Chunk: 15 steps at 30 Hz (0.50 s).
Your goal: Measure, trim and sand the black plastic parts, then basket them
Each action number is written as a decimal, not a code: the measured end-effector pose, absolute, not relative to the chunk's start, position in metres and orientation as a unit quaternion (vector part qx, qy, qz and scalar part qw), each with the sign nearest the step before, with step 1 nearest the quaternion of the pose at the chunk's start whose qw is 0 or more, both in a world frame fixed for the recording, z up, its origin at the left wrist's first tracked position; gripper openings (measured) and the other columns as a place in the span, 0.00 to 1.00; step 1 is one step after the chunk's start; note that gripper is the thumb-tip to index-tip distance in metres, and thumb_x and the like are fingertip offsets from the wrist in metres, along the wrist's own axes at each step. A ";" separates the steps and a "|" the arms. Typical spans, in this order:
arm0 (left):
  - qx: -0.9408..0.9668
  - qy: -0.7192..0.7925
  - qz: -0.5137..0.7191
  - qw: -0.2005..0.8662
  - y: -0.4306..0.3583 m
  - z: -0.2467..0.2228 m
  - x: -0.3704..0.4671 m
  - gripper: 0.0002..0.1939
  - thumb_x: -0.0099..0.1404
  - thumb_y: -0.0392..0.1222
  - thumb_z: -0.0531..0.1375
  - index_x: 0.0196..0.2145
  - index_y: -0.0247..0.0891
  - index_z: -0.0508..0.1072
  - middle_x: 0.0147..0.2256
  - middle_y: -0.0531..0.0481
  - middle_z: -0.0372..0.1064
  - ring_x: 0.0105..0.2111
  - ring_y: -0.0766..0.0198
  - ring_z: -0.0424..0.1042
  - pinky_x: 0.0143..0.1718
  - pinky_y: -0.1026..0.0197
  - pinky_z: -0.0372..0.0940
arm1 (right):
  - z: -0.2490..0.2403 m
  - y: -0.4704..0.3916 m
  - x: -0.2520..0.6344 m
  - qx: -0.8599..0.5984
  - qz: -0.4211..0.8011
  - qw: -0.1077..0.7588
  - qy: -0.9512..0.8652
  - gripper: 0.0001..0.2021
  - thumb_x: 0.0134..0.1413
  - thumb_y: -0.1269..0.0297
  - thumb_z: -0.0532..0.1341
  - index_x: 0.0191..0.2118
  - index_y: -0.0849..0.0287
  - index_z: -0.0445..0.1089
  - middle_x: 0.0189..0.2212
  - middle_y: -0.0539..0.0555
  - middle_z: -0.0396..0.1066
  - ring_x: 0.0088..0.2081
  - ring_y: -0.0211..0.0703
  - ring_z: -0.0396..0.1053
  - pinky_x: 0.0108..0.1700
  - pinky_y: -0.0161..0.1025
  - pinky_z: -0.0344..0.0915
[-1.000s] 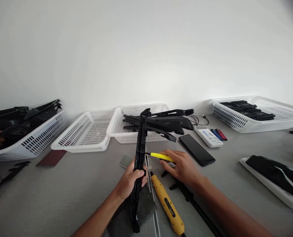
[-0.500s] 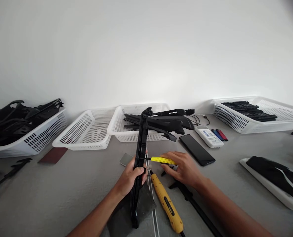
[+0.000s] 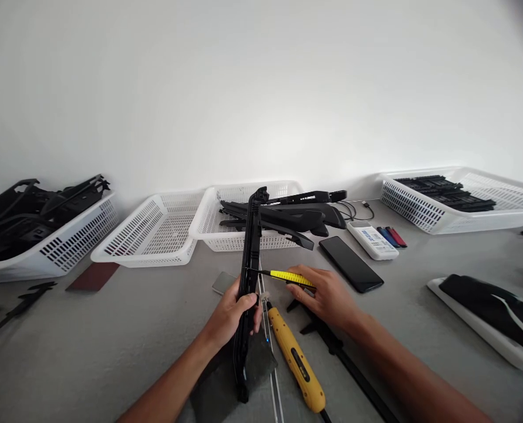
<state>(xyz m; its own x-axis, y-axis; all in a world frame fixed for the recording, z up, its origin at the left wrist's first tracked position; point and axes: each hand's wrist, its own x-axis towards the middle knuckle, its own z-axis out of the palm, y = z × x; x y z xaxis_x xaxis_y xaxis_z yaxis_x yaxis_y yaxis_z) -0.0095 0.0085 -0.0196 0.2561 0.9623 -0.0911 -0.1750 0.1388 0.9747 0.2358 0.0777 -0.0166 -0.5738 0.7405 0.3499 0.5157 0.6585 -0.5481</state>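
My left hand (image 3: 232, 311) is wrapped round a long narrow black plastic trim piece (image 3: 251, 247), holding it nearly upright with its top leaning a little right. In my right hand (image 3: 325, 294) is a slim tool with a ribbed yellow handle (image 3: 290, 278), pinched between thumb and fingers. The tool's thin dark shaft points left, and its tip meets the trim piece just above my left thumb; the exact kind of tip is too small to tell. Below the hands lie a corded yellow power tool (image 3: 297, 359) and another long black part (image 3: 344, 358).
Behind the hands, a white basket (image 3: 226, 244) holds black parts. Other white baskets stand at left (image 3: 71, 247), left of centre (image 3: 149, 258) and right (image 3: 437, 220). A phone (image 3: 351, 264), a white power bank (image 3: 373, 239) and a black-and-white part (image 3: 468, 329) lie at right.
The yellow-handled tool's tip sits slightly higher along the trim piece, and its handle tilts down a little more to the right. Both grips stay the same. The co-worker's fingers at far left are gone.
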 end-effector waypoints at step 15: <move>0.526 0.386 0.402 0.642 0.004 -0.021 -0.009 0.25 0.72 0.50 0.60 0.62 0.38 0.59 0.29 0.54 0.69 0.24 0.65 0.68 0.29 0.62 0.68 | -0.024 0.084 0.236 -0.401 0.197 0.287 -0.847 0.17 0.74 0.52 0.54 0.52 0.56 0.73 0.41 0.56 0.80 0.37 0.48 0.77 0.40 0.41 0.67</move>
<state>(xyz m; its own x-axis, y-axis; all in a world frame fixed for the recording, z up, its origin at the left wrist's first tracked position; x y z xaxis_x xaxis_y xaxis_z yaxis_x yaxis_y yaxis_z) -0.0091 0.0041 -0.0206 0.3782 0.9229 -0.0728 -0.1097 0.1228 0.9864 0.2365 0.0837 -0.0236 -0.5123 0.7933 0.3289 0.5670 0.6001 -0.5643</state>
